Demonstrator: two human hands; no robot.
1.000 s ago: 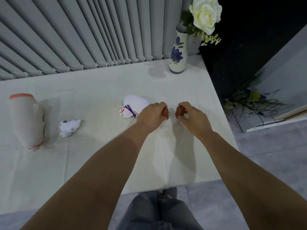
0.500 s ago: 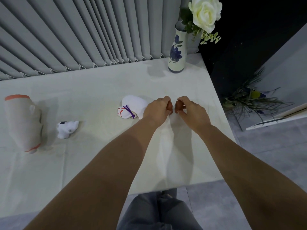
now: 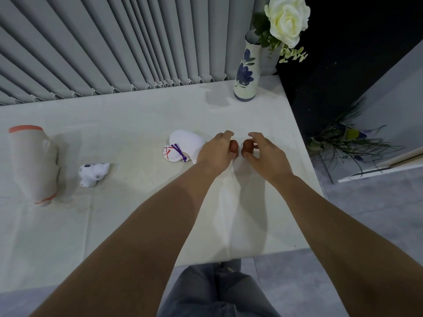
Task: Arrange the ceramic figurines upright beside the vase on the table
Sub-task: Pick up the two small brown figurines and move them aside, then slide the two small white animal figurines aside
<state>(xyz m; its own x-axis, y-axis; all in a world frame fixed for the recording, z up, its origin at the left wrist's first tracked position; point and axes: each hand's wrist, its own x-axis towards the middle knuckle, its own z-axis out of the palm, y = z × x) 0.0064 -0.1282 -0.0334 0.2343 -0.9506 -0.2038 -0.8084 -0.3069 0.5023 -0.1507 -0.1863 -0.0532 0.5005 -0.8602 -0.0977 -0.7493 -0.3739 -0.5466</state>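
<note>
A blue-flowered white vase (image 3: 246, 74) with a white rose (image 3: 287, 18) stands at the table's far right corner. My left hand (image 3: 216, 152) is closed around a small reddish-brown figurine (image 3: 234, 146). My right hand (image 3: 266, 154) pinches a second reddish-brown figurine (image 3: 247, 145) right beside it; both are mostly hidden by fingers. A white figurine with a purple ribbon and red marks (image 3: 180, 146) lies on its side just left of my left hand. A small white animal figurine (image 3: 92, 173) lies toppled further left. A large beige figurine with orange trim (image 3: 34, 163) lies at the far left.
The table wears a white cloth (image 3: 137, 213); its right edge drops to the floor near my right hand. Grey vertical blinds (image 3: 114, 46) run along the far edge. A bundle of greenery (image 3: 343, 143) lies on the floor to the right.
Both hands have carried the two brown figurines away from me, toward the vase, keeping them close together. The other figurines have not moved.
</note>
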